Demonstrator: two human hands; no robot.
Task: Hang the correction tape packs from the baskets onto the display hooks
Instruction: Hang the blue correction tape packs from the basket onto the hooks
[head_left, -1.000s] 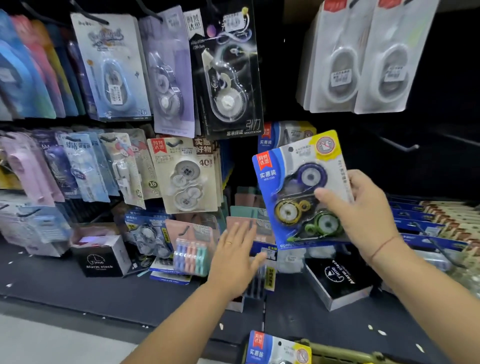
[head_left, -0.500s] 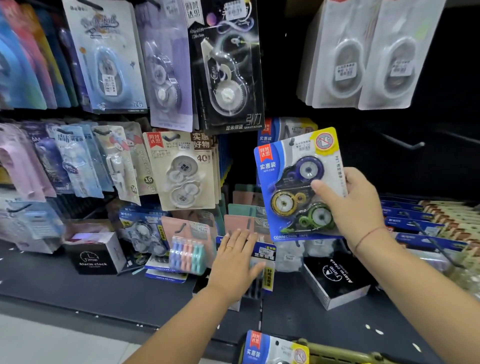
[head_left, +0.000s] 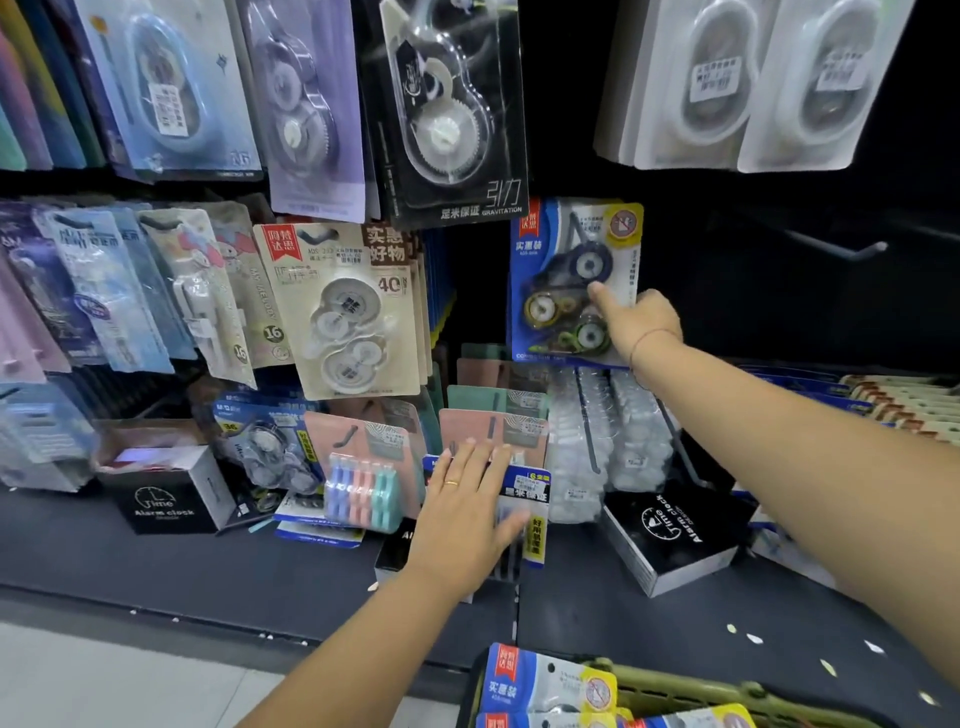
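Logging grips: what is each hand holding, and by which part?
The right hand pinches the blue correction tape pack by its lower right edge; the left hand lies flat, holding nothing.

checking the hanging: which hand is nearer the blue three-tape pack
Right. The right hand grips the blue pack at its lower right edge; the left hand lies flat on packs well below it.
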